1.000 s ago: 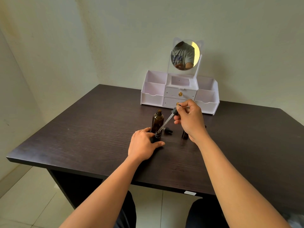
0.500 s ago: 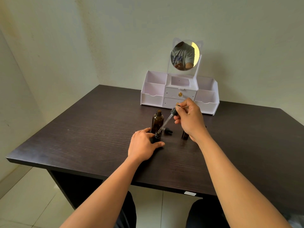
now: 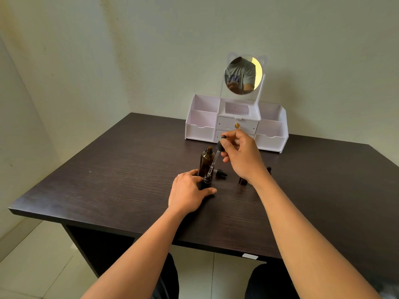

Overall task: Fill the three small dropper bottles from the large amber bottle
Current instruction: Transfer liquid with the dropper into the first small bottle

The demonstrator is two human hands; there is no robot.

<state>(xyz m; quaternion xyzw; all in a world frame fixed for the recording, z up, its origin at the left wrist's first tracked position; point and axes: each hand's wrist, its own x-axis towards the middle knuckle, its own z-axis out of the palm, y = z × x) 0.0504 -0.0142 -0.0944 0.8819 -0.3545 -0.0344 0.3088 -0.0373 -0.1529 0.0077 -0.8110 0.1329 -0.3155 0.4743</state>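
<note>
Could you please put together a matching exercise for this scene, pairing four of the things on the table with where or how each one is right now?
Things
1. large amber bottle
2. dropper
3. loose black cap
4. white organiser

States
A. lies on the table between the two hands
B. pinched by the right hand, tip at the mouth of the small dropper bottle
C. stands uncapped just behind the small dropper bottle, which the left hand grips
D. stands at the table's far edge

Pairs: 1-C, 2-B, 3-A, 4-D
</note>
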